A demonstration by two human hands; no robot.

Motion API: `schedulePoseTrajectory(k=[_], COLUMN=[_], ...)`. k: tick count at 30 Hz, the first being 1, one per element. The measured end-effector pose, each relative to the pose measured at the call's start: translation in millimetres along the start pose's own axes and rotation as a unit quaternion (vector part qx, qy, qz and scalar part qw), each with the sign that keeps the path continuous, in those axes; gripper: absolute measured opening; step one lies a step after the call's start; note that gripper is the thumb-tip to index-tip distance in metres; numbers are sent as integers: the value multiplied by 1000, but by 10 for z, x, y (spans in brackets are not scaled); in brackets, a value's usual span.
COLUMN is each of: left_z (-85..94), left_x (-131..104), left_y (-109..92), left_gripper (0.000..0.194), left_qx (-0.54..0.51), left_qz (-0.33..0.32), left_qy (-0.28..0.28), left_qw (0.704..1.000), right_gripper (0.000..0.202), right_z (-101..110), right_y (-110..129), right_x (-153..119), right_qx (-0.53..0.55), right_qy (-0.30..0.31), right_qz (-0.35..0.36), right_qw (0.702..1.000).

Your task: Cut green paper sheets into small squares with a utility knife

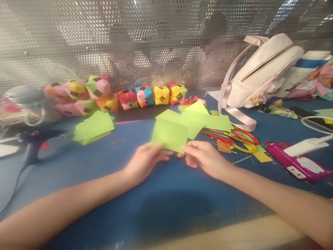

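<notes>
A square sheet of light green paper [170, 133] is held up between my two hands over the blue table. My left hand [148, 158] pinches its lower left edge, thumb on top and fingers beneath. At the lower right corner, my right hand [200, 156] grips the sheet between thumb and forefinger. Just behind it lie more loose green sheets [215, 121], overlapping one another. A neat pile of green squares [94, 127] rests to the left. Scissors with red and yellow handles [244, 139] lie right of the sheets, partly covered by them.
Colourful folded paper balls [144, 96] line the back by a perforated metal screen [166, 41]. A glue gun [33, 146] stands at left. On the right are a pale pink backpack [262, 73], a magenta power strip [299, 161] with a plug, and paper scraps [262, 157].
</notes>
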State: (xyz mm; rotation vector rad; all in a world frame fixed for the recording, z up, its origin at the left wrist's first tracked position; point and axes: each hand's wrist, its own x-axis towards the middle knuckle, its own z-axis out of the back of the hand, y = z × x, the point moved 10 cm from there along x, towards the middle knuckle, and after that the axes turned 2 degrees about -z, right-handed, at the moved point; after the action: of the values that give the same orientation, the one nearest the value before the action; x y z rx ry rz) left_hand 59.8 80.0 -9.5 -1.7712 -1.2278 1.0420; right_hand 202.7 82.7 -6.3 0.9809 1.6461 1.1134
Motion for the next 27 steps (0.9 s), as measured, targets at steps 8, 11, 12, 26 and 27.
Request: schedulePoseTrajectory(k=[8,11,12,26,27], left_z=[-148,-100,-83,-149,-140], left_x=[-75,-68,-63,-95,-93], left_y=[-26,-6,-1,-131,-153], left_gripper=[15,12,10,9,9], left_qx=[-20,-33,-37,-69,-69], left_qz=[-7,-3,-3,-27,-32], left_qy=[45,32,29,50,46], left_qw=[999,999,999,996,996], right_gripper=[32,32,33,34,33], right_z=[-21,-14,-10,-153,-173], right_y=[-15,-22,-26,-69,-65], right_x=[-4,-9,-8,-44,-48], right_qx=[-25,-29,-29,-113,-125], right_qy=[7,1,-1,59,69], right_qz=[-9,-8,-8,-4,1], right_qw=[1000,1000,1000,992,990])
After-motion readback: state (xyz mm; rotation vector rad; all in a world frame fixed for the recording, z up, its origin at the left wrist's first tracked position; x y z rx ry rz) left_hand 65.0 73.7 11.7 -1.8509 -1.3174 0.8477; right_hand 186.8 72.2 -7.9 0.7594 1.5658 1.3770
